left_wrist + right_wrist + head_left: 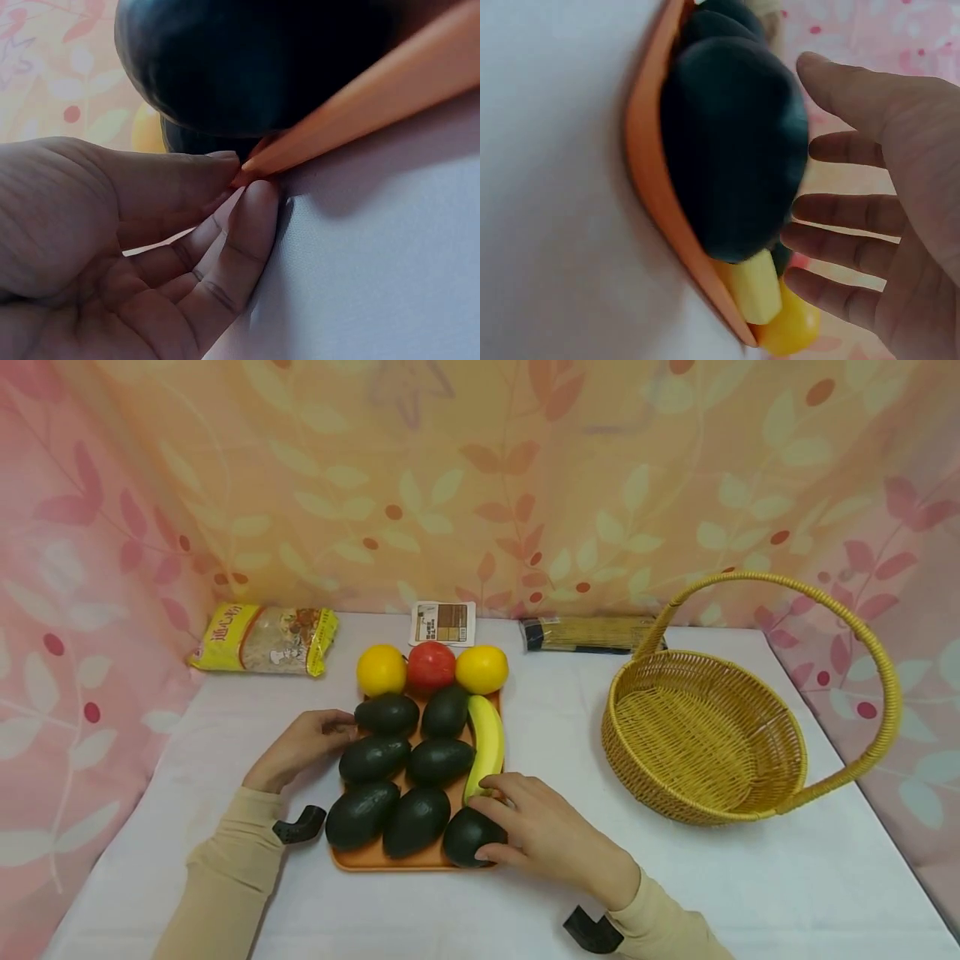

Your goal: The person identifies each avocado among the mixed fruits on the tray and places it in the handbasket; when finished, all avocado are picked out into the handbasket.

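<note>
An orange tray [360,862] carries several dark green avocados [416,822], a banana [489,735], a red apple-like fruit [431,667] and two yellow fruits [382,671], [482,669]. My left hand [318,739] is at the tray's left side; the left wrist view shows its thumb and fingers pinching the rim [322,142]. Over the front right corner, my right hand [536,827] reaches around the nearest avocado [468,837]. Its fingers look spread and loosely bent beside that avocado in the right wrist view, with a gap at the thumb [832,79].
A yellow wicker basket [705,814] with a tall handle stands to the right. Along the back lie a yellow food packet [266,639], a small white-and-brown packet [442,623] and a long pack of noodle-like sticks [588,633]. Patterned curtains [465,485] enclose the white table [555,718].
</note>
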Available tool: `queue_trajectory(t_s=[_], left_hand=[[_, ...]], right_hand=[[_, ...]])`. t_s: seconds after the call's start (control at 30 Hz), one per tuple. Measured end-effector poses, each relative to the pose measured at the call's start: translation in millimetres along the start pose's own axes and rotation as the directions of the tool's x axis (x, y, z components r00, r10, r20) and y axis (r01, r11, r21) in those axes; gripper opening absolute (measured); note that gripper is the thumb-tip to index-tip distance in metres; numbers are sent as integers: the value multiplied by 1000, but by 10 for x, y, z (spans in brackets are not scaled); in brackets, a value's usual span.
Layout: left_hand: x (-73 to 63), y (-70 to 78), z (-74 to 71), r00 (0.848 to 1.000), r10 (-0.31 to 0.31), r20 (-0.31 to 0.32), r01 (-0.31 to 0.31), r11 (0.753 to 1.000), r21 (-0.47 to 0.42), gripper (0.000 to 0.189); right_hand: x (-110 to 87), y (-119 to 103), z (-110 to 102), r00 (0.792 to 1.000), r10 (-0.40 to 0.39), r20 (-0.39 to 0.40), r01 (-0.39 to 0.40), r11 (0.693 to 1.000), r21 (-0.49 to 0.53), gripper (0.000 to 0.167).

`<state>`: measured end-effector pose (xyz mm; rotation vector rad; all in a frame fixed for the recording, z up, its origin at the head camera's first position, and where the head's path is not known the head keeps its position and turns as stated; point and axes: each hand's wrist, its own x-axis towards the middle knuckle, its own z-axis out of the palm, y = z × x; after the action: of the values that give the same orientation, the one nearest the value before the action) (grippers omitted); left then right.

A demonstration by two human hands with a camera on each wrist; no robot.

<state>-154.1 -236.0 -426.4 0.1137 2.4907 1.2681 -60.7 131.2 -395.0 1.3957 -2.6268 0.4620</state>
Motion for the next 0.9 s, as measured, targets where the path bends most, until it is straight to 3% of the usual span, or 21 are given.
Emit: queue_trajectory(t_s=[0.2, 0.37, 0.6, 0.77, 0.9], left_hand=[[0, -4, 8, 1000, 2, 1, -2, 1000, 28, 45], [0, -12, 17, 1000, 7, 0, -7, 999, 39, 42], [-12, -18, 20, 1000, 0, 1, 0, 1000, 30, 44], [-6, -23, 13, 1000, -4, 0, 4, 1000, 31, 44], [-1, -30, 16, 1000, 5, -5, -4, 999, 42, 41]], right_hand=[[-4, -41, 106, 997, 1, 71, -3, 1000, 29, 62], [-6, -52, 132, 997, -20, 74, 20, 1000, 0, 70], [8, -67, 135, 998, -29, 62, 30, 999, -15, 69], [16, -20, 34, 999, -34, 6, 34, 999, 7, 67], [-1, 107, -194, 997, -36, -72, 37, 999, 13, 67]])
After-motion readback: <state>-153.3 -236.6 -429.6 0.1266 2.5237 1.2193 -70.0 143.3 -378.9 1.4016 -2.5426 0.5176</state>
